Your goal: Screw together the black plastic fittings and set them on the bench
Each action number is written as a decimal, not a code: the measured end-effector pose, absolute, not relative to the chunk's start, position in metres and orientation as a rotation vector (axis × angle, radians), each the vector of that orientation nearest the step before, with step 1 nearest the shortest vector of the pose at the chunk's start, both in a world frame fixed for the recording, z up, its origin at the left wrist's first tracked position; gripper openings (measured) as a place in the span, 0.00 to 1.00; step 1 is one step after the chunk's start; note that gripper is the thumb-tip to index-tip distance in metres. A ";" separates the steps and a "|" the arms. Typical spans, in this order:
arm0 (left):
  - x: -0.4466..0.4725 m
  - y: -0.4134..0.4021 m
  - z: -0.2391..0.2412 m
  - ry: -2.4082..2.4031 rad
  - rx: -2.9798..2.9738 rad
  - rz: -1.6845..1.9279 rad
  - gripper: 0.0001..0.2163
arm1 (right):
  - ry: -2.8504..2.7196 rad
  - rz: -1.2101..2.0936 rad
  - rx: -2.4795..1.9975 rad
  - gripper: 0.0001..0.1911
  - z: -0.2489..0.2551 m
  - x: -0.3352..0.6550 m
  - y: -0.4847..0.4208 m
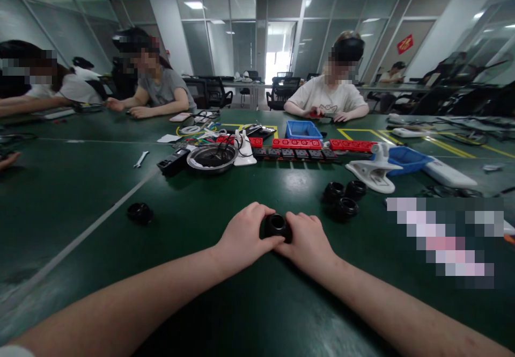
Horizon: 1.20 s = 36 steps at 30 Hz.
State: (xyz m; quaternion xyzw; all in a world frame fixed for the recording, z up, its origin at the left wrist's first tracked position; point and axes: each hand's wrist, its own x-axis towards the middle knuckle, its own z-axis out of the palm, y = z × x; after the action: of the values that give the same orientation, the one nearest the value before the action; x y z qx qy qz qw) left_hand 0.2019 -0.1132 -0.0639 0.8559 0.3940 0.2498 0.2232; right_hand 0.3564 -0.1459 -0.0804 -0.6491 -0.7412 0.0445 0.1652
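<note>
A glossy black ring-shaped part [277, 223] with a round hole in its top sits between my two hands, low over the green table. My left hand [247, 233] is closed on its left side, thumb in front and fingers behind. From the right, my right hand [309, 239] grips the same part, its thumb close to the left one. Three similar black parts [346, 208] stand grouped to the right of my hands. Another black part [139, 213] lies by itself on the left. Whether the held part touches the table I cannot tell.
Further back are a metal bowl [212, 158], a white clip-shaped stand [376, 168], red socket strips [296, 144] and blue bins [303, 130]. A small wrench [141, 159] lies at left. Co-workers sit across the green table [193, 212]. A blurred patch covers the right side.
</note>
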 end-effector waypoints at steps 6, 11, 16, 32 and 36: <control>0.199 -0.106 -0.062 0.952 2.304 0.568 0.16 | -2.140 0.371 -1.621 0.22 -0.077 0.362 -0.151; 0.189 -0.100 -0.055 0.757 2.243 0.384 0.18 | -2.165 0.964 -1.277 0.25 -0.072 0.387 -0.145; 0.188 -0.101 -0.052 0.669 2.188 0.311 0.20 | -2.211 1.019 -1.207 0.20 -0.072 0.393 -0.141; 0.194 -0.108 -0.057 0.809 2.310 0.470 0.17 | -2.231 0.447 -1.514 0.27 -0.076 0.372 -0.152; 0.189 -0.104 -0.050 0.681 2.254 0.358 0.19 | -2.304 0.722 -1.333 0.18 -0.072 0.387 -0.145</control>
State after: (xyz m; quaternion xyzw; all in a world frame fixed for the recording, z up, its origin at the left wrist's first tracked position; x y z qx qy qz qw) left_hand 0.1885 -0.1042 -0.0504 0.8790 0.2654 0.1395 0.3707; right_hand 0.3874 -0.1454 -0.0724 -0.4744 -0.8202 0.2569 0.1906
